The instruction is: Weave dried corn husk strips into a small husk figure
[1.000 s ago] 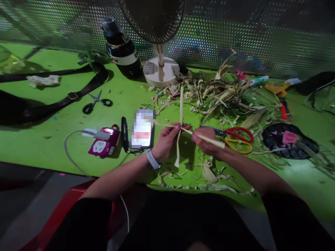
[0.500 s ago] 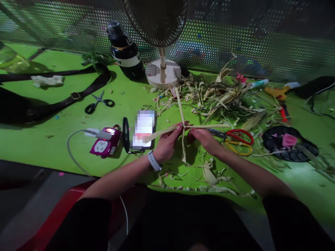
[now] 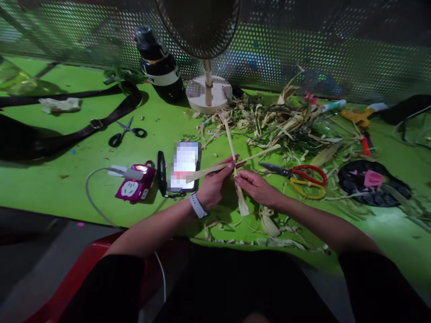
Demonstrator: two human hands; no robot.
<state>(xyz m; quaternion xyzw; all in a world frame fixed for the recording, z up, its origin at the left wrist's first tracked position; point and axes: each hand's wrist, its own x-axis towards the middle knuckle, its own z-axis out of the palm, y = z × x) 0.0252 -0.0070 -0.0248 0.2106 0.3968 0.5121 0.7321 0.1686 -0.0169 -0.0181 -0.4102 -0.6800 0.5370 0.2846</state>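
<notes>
Green table (image 3: 60,190), four pale strips (image 3: 229,138) crosswise, outward

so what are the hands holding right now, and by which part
Pale husk-like strips: the left hand pinches them where they cross, and the right hand grips the one pointing down the picture, near that crossing.

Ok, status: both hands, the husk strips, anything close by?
Left hand pinching crossed corn-husk strips where they meet. Right hand pinching the near strip. Phone beside left hand, red-and-yellow-handled scissors beside right.
</notes>
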